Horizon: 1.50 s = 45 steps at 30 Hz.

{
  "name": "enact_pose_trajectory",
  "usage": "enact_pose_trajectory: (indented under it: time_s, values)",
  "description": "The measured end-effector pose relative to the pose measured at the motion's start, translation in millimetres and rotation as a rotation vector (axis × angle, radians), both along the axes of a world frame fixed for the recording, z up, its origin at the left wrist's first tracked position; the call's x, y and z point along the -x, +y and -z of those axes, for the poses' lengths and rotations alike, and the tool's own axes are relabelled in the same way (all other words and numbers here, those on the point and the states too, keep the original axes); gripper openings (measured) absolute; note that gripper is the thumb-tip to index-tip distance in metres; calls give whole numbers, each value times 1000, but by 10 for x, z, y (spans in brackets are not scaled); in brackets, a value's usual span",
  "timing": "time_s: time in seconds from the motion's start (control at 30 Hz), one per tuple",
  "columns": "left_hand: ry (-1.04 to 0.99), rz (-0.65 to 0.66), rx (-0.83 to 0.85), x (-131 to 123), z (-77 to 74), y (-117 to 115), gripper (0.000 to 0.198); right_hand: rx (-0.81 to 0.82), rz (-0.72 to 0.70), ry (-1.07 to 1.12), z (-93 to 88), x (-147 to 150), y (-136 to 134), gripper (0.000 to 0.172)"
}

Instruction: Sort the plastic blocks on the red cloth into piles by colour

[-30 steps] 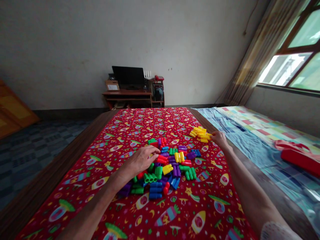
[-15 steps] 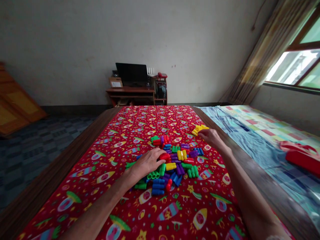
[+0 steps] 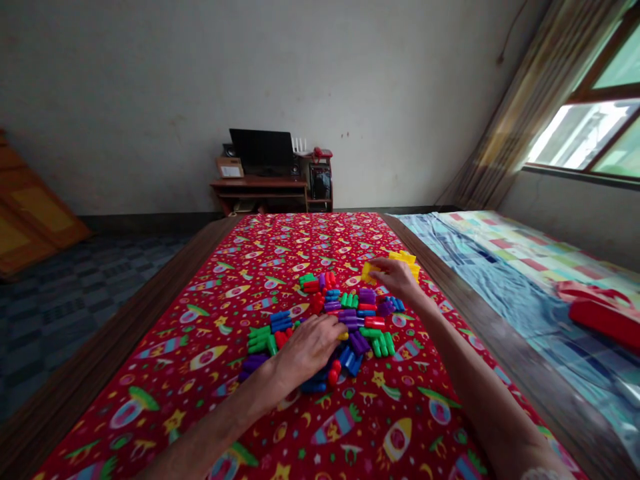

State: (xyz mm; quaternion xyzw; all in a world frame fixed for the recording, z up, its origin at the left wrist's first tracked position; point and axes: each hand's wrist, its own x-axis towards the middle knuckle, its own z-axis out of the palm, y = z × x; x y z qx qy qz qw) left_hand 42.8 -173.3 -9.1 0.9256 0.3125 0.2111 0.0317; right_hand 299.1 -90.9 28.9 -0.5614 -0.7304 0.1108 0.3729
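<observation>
right hand (image 3: 397, 275) was at the yellow heap (image 3: 403, 257) half a second ago; now its fingers are pinching a yellow block (image 3: 367, 272), left of the heap. looks like the one that lay in the mixed pile (image 3: 353, 323), since that spot no longer shows yellow. so the mix is down one yellow. left hand (image 3: 315, 343) has shifted right over the pile, fingers touching a second yellow block (image 3: 343, 336); can't tell if gripped. counts: two hands, one yellow held, one at the left fingers, heap too overlapped to count. mix: at least five each of green blocks (image 3: 384, 345), blue blocks (image 3: 281, 319), red blocks (image 3: 374, 322), purple blocks (image 3: 359, 344). heap and pile sit on one red cloth (image 3: 310, 233), one worktop (image 3: 150, 293).
</observation>
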Motion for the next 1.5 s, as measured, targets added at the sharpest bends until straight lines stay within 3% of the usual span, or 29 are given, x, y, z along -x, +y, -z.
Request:
enact_pose_trajectory:
  time_s: [0.1,0.2,0.4,0.6,0.7,0.87,0.9,0.97,1.03,1.1,1.23,1.3,1.4,1.5]
  values:
    - [-23,-62,-25,-2,-12,102,24,-88,318,130,77,-373,234,27]
    - [-38,-143,19,-21,-77,163,27,-100,477,140,143,-691,425,30]
    - [-110,-185,126,-27,-129,167,36,1,536,48,172,-927,666,35]
    - [-332,-211,264,-24,-192,256,33,-67,568,-38,97,-829,509,35]
    - [-463,-222,349,-2,-199,319,33,-100,376,-19,-61,-554,346,32]
    - [-641,-253,493,50,-105,416,43,115,-457,8,-251,269,-31,33]
    - [-663,-260,503,55,-84,430,46,132,-568,-14,-255,429,-109,32]
    - [-693,-258,521,59,-56,447,51,121,-652,-80,-240,665,-221,29]
    - [-736,-238,537,59,-48,455,54,71,-597,-124,-214,738,-239,26]
    - [-769,-219,518,65,-63,461,51,10,-437,-135,-186,631,-151,24]
    - [-609,-216,338,112,-151,477,24,-91,37,-112,-92,53,180,27]
    - [-496,-205,260,125,-198,461,21,-112,236,-127,3,-271,313,27]
    - [-363,-140,183,60,-240,320,25,-144,427,-137,192,-631,417,27]
    - [-156,52,96,-116,-239,17,39,-177,499,-148,334,-786,454,25]
